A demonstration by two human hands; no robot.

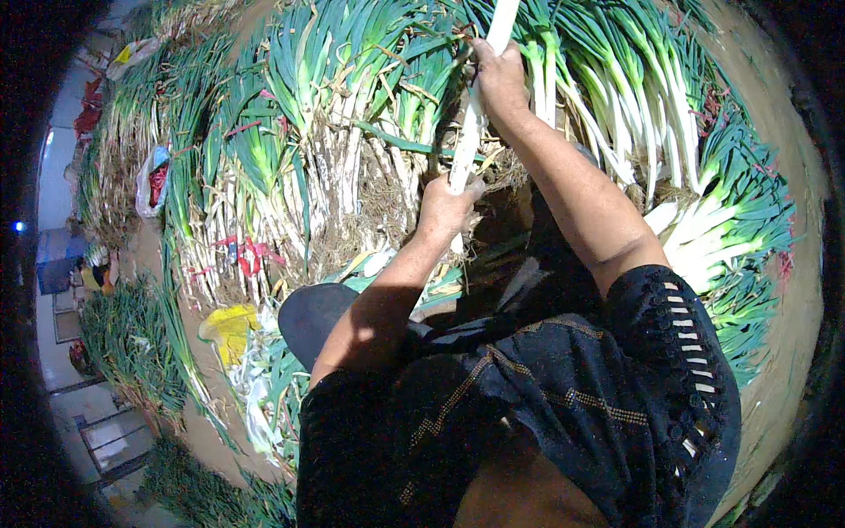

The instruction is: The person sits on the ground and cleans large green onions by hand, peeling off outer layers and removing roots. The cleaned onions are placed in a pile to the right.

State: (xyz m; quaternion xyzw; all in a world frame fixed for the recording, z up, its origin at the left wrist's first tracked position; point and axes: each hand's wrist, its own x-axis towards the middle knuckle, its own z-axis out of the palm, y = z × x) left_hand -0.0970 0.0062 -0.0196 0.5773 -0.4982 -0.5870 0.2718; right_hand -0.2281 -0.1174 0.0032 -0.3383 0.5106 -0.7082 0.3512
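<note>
A long white leek or scallion stalk (467, 142) slants through both my hands, its upper part running past the top edge of the view. My left hand (445, 206) grips it low, near the root end. Further up, my right hand (502, 82) is closed around the same stalk. Dirt-caked stalks with roots (330, 175) lie to the left of the hands. Cleaner, peeled white stalks (614, 119) with green tops are laid out to the right of my right forearm.
More peeled stalks (700, 244) fan out at the right on bare ground (792, 198). Bundles tied with red strips (247, 254) lie left. A yellow bag (228, 332) and stripped leaves (264, 396) are beside my left knee. A white-blue bag (153, 181) sits farther left.
</note>
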